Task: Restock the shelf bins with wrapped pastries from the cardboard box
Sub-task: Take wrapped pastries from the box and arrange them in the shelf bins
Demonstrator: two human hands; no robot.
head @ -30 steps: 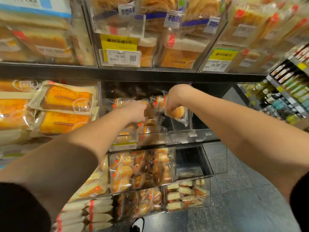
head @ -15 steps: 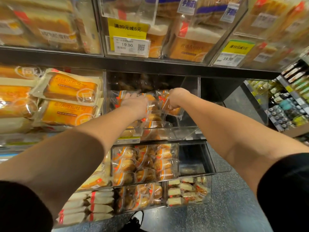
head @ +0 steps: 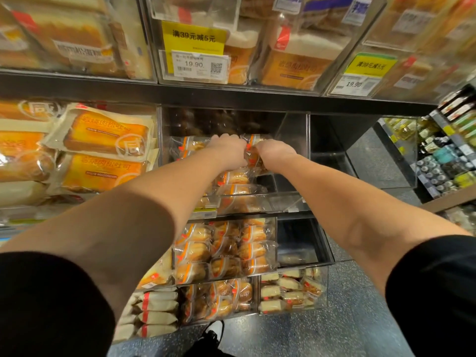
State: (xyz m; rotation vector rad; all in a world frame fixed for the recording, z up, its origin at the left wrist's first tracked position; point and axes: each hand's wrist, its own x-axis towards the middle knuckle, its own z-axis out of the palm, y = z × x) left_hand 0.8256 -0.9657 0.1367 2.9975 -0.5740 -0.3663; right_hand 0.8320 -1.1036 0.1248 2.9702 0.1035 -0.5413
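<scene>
Both hands deep in the clear bin [head: 296, 140] — left hand [head: 228, 150] and right hand [head: 274, 153] both grip wrapped pastries [head: 251, 153] pinched between them, above the pile by the bin's front wall.

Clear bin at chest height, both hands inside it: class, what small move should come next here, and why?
Probably let go and draw both hands back. The left hand and right hand already press wrapped pastries onto the stack in the clear bin, so these seem placed; the bin's right side looks unfilled.
</scene>
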